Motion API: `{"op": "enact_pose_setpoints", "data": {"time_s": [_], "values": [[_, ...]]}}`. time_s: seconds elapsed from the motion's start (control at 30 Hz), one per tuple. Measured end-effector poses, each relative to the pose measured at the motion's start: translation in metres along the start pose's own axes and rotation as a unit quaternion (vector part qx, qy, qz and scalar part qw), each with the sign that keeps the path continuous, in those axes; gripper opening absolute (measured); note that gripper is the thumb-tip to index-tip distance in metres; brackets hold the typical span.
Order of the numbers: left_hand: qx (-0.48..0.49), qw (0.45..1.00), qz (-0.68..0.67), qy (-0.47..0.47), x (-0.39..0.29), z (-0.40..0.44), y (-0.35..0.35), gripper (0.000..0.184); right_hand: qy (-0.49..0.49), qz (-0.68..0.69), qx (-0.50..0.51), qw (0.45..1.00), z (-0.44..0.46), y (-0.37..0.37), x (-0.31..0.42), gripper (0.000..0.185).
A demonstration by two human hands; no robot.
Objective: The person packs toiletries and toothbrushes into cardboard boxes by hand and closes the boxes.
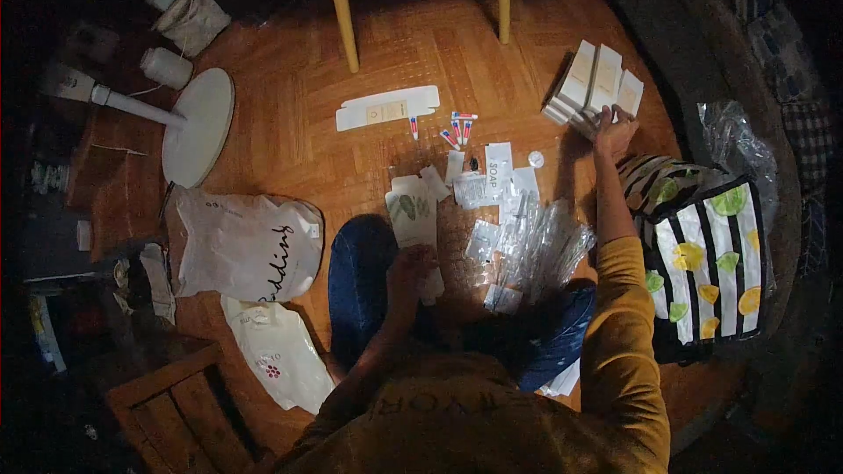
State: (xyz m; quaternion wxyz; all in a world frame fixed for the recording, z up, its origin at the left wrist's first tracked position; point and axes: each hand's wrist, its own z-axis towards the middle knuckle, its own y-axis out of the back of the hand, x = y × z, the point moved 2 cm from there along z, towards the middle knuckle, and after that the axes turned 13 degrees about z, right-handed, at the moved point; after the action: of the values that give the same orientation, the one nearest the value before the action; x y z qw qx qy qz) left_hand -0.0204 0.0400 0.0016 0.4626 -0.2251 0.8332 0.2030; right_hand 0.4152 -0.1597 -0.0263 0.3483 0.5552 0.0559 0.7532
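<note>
My left hand [411, 270] is closed on the lower end of a flattened white carton [413, 202] with a green leaf print, held over my lap. My right arm reaches out to the right. There my right hand [616, 133] grips the near edge of a white box [606, 75] in a stack of similar boxes; the fingers partly hide the hold. Between my knees lie several clear plastic packets [536, 241] and a flat white wrapper [498, 171] marked SOAP. Small toothpaste tubes [457, 132] lie farther out on the floor.
An unfolded white carton [386, 108] lies beyond the tubes. On the left are a white drawstring bag [246, 241], a plastic bag [277, 355] and a round white stand base [199, 127]. A striped fruit-print bag [707, 268] stands right, and wooden legs [342, 13] rise ahead.
</note>
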Motion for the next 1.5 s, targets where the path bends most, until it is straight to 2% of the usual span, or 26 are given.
{"op": "enact_pose_setpoints", "data": {"time_s": [0.07, 0.1, 0.13, 0.2, 0.23, 0.27, 0.33, 0.4, 0.47, 0.5, 0.57, 0.6, 0.67, 0.8, 0.87, 0.93, 1.0, 1.07, 1.13, 1.17, 1.2, 1.27, 1.3, 1.4, 1.47, 1.5], "values": [[-0.006, 0.997, -0.071, -0.033, 0.006, 0.003, 0.003, 0.025, 0.191, -0.123, -0.009, 0.974, -0.007, 0.008, 0.022, 0.029], [-0.006, 0.997, -0.068, -0.024, -0.002, 0.004, 0.004, 0.025, 0.251, -0.147, 0.016, 0.957, -0.01, 0.009, 0.03, 0.034], [-0.006, 1.0, -0.027, -0.007, -0.008, 0.006, 0.004, 0.025, 0.245, -0.153, 0.023, 0.957, -0.01, 0.011, 0.037, 0.034], [0.001, 0.999, 0.019, 0.026, -0.012, 0.001, 0.003, 0.026, 0.267, -0.296, 0.18, 0.9, -0.018, 0.012, 0.036, 0.036], [0.01, 1.0, 0.005, -0.017, -0.014, 0.0, 0.001, 0.025, 0.262, -0.301, 0.185, 0.898, -0.023, 0.016, 0.035, 0.036], [0.017, 0.998, -0.012, -0.065, -0.016, 0.0, -0.001, 0.025, 0.273, -0.241, 0.155, 0.919, -0.026, 0.02, 0.04, 0.036], [0.021, 0.998, -0.017, -0.059, -0.012, -0.005, -0.002, 0.024, 0.282, -0.18, 0.121, 0.935, -0.042, 0.032, 0.046, 0.036], [0.024, 0.998, -0.024, -0.056, -0.009, -0.006, -0.004, 0.023, 0.212, 0.026, 0.206, 0.955, -0.085, 0.068, 0.052, 0.036], [0.033, 0.998, 0.043, -0.01, -0.003, -0.004, -0.004, 0.024, 0.12, 0.016, 0.211, 0.97, -0.154, 0.096, 0.031, 0.036], [0.037, 0.998, 0.046, -0.009, -0.001, -0.006, -0.003, 0.024, 0.099, 0.017, 0.249, 0.963, -0.181, 0.114, 0.025, 0.033], [0.065, 0.997, -0.022, -0.035, -0.001, -0.009, -0.004, 0.024, 0.032, -0.071, 0.247, 0.966, -0.241, 0.142, -0.02, 0.038], [0.072, 0.997, -0.02, -0.036, -0.001, -0.012, -0.006, 0.024, -0.036, -0.115, 0.266, 0.956, -0.26, 0.156, -0.02, 0.04], [0.046, 0.997, 0.033, -0.06, -0.003, -0.016, -0.009, 0.023, -0.074, -0.113, 0.269, 0.954, -0.285, 0.174, -0.021, 0.036], [0.093, 0.994, 0.005, -0.053, -0.004, -0.026, -0.013, 0.022, -0.062, -0.104, 0.27, 0.955, -0.293, 0.183, -0.003, 0.026], [0.104, 0.993, 0.013, -0.047, -0.003, -0.029, -0.017, 0.022, 0.023, -0.081, 0.24, 0.967, -0.293, 0.181, 0.014, 0.023], [0.097, 0.994, 0.004, -0.048, 0.012, -0.026, -0.021, 0.021, 0.009, 0.011, 0.304, 0.953, -0.302, 0.16, 0.025, 0.025], [0.082, 0.996, -0.007, -0.046, 0.014, -0.031, -0.02, 0.02, -0.052, 0.108, 0.417, 0.901, -0.308, 0.124, 0.024, 0.026], [0.095, 0.993, 0.028, -0.069, 0.006, -0.041, -0.016, 0.02, -0.005, 0.064, 0.436, 0.898, -0.316, 0.104, 0.034, 0.024], [0.054, 0.995, 0.021, -0.082, -0.001, -0.049, -0.008, 0.02, 0.084, 0.098, 0.416, 0.9, -0.331, 0.081, 0.037, 0.022], [0.023, 0.996, 0.015, -0.091, -0.003, -0.051, -0.002, 0.021, 0.071, 0.146, 0.421, 0.892, -0.346, 0.067, 0.033, 0.024], [0.017, 0.996, 0.016, -0.092, 0.002, -0.048, 0.005, 0.021, 0.06, 0.091, 0.459, 0.882, -0.372, 0.033, 0.01, 0.033], [0.001, 0.996, -0.023, -0.09, 0.019, -0.04, 0.016, 0.022, 0.122, -0.008, 0.435, 0.892, -0.401, 0.031, 0.043, 0.046], [-0.002, 0.996, -0.023, -0.091, 0.02, -0.04, 0.019, 0.022, 0.125, -0.005, 0.437, 0.891, -0.409, 0.036, 0.052, 0.046], [-0.002, 0.991, -0.012, -0.134, 0.01, -0.042, 0.032, 0.025, 0.018, 0.006, 0.396, 0.918, -0.421, 0.037, 0.061, 0.055], [-0.009, 0.993, 0.004, -0.114, 0.005, -0.045, 0.034, 0.023, -0.104, 0.065, 0.435, 0.892, -0.415, 0.037, 0.057, 0.069], [-0.012, 0.993, 0.001, -0.114, 0.006, -0.042, 0.034, 0.023, -0.137, 0.052, 0.41, 0.9, -0.412, 0.04, 0.058, 0.061]]}}
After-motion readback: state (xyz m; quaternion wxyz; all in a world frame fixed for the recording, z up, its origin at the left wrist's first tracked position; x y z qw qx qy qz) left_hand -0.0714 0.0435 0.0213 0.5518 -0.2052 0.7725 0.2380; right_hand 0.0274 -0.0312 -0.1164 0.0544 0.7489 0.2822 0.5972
